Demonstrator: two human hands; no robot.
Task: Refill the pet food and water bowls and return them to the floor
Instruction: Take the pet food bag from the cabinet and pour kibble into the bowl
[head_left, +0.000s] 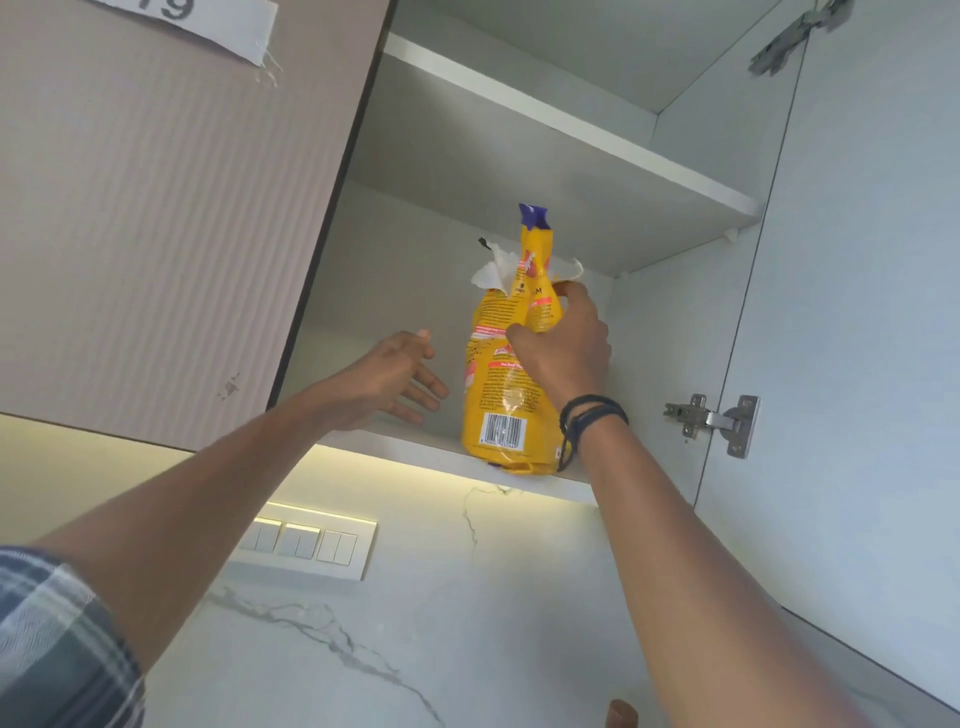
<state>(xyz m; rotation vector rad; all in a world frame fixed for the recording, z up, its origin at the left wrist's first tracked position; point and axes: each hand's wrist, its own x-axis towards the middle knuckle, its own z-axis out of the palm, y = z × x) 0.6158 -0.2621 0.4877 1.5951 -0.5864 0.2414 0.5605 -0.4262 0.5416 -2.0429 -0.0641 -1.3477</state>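
The person is wearing a blue, grey and white plaid sleeve on the left arm. Several dark cord bracelets are circling the wrist of the right hand, one end dangling.

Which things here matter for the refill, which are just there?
Job: food bag, right hand gripping its neck; left hand, open beside it; shelf under it.
Just there: switch panel, door hinge, taped label, wristbands.

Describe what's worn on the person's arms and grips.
Left arm: blue, grey and white checked sleeve ending near the elbow, forearm bare. Right arm: no sleeve in view, several dark cord bands round the wrist. No gloves or visible rings on left grip or right grip.
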